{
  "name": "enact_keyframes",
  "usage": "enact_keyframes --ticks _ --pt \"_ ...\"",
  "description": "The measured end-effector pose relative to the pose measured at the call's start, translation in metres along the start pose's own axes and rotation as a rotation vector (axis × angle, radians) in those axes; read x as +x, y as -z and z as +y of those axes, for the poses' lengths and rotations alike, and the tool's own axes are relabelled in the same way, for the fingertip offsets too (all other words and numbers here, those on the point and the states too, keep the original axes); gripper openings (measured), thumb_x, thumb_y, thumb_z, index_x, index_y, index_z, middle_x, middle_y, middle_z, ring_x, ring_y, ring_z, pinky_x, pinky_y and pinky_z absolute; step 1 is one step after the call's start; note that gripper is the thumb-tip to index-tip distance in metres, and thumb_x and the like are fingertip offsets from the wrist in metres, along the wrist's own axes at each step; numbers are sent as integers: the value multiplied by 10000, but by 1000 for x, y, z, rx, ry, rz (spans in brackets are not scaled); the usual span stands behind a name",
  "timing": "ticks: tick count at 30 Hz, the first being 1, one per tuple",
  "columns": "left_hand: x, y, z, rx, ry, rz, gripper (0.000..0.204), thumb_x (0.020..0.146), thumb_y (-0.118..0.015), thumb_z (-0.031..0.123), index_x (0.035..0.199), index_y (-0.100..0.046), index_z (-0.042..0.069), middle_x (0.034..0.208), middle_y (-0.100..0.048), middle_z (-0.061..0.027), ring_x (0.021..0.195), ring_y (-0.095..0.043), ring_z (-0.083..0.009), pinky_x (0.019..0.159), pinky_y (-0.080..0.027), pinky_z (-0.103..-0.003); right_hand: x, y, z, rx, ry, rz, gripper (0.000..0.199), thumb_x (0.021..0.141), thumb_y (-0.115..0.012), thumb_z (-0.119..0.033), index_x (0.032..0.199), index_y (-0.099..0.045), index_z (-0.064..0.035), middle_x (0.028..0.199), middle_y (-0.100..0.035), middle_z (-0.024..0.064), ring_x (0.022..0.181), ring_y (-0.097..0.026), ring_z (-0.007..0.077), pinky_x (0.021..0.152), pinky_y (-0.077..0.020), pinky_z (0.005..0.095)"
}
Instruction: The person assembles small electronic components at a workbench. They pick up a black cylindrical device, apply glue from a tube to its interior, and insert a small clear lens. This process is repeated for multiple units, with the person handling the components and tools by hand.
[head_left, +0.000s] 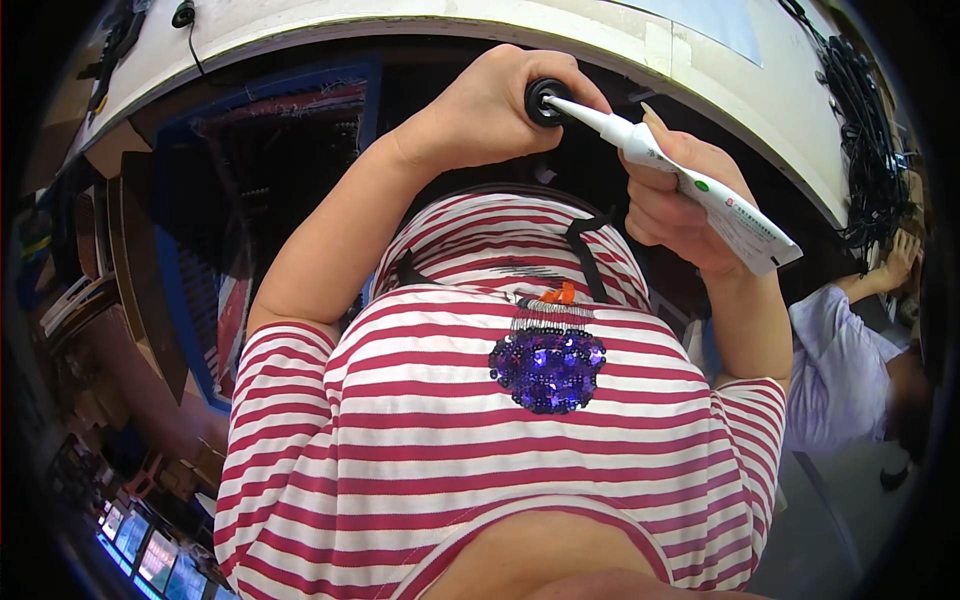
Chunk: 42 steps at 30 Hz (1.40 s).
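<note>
My left hand (pixel 490 105) is closed around a small black round part (pixel 541 113) with a hole in its end, which faces me. The fingers hide the rest of the part. In my right hand (pixel 690 190) is a white squeeze tube (pixel 745 220) with a green dot and a flattened end. Its long white nozzle (pixel 590 116) points left, and the tip sits at the hole of the black part. Whether anything flows from the nozzle, I cannot tell. Both hands are raised in front of my body, near the table edge.
A white table (pixel 400 28) curves across the top, with a bundle of black cables (pixel 868 150) on its right. A blue crate (pixel 185 270) holding dark material stands at the left, beside cardboard (pixel 150 270). Another person (pixel 840 350) in a light top sits at the right.
</note>
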<state>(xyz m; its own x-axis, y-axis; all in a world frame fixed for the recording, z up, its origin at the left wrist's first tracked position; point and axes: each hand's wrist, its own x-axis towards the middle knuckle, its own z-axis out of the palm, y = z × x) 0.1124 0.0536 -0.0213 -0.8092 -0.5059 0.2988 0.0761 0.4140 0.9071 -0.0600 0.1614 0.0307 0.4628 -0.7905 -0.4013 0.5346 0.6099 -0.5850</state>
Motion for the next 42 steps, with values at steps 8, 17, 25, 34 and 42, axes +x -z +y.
enact_keyframes --ticks 8,17,25,34,42 --pt "-2 -2 0 -30 11 0 293 583 -542 -50 847 -636 36 688 -544 -35 624 -512 -134 581 -384 -240 4 1 2 -14 -12 29 385 951 -403 -332 657 -446 -86 445 -360 -35 360 -266 31 366 -235 186" --pt "-2 -1 -3 -56 12 -2 274 590 -547 -32 851 -619 4 733 -579 -44 674 -553 -147 634 -419 -238 2 -19 -2 -433 87 358 265 903 -497 -238 830 -550 11 538 -449 -26 407 -324 22 363 -206 185" --pt "0 1 4 -8 73 -31 249 610 -545 -30 845 -613 14 705 -561 -51 645 -522 -138 617 -408 -235 2 -14 -7 -332 34 383 254 900 -502 -233 805 -542 0 509 -443 -26 391 -327 24 359 -198 182" --pt "4 1 7 -58 107 -16 249 602 -564 -30 841 -620 14 710 -573 -16 642 -494 -93 609 -394 -220 3 -11 -12 -313 -24 316 236 894 -512 -225 805 -537 -9 515 -447 -26 379 -322 27 352 -207 179" --pt "13 10 15 -220 267 -13 261 681 -685 56 924 -597 24 847 -570 8 782 -473 -52 703 -407 -199 -4 10 -27 -285 328 115 290 917 -488 -272 854 -582 -5 585 -508 -30 460 -421 9 408 -325 175"
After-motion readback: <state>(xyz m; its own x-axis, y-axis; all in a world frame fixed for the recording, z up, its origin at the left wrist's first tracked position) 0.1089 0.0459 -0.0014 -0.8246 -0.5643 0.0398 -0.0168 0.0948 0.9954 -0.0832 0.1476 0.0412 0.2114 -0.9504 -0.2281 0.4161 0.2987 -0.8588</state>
